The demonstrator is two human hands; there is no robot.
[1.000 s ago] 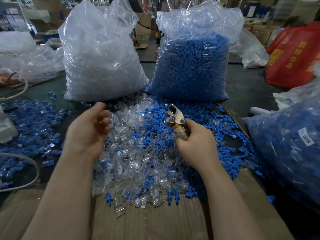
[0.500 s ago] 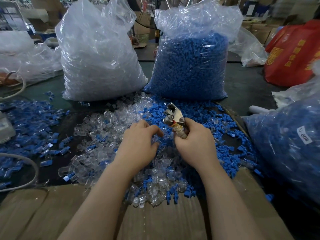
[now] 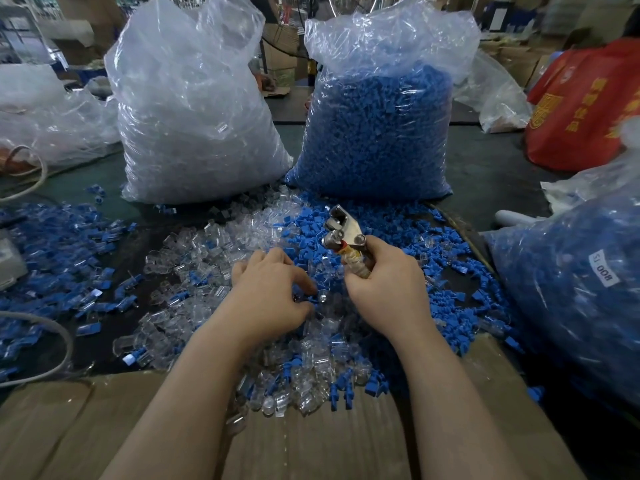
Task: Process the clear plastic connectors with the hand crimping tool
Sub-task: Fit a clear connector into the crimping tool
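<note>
Your right hand (image 3: 384, 282) grips the taped handle of the hand crimping tool (image 3: 343, 233), its metal head raised above the pile and holding nothing that you can make out. Your left hand (image 3: 273, 292) lies curled over the clear plastic connectors (image 3: 207, 251) heaped in the middle of the bench; whether its fingertips have pinched one cannot be told. Blue pieces (image 3: 381, 233) are mixed through the heap and spread to the right. To the far left stands a full bag of clear parts (image 3: 194, 109), to the far right a bag of blue parts (image 3: 377, 133). Judging by that stock, most of the work remains; the assembled blue-and-clear pieces (image 3: 59, 244) scattered at left may be your finished ones.
</note>
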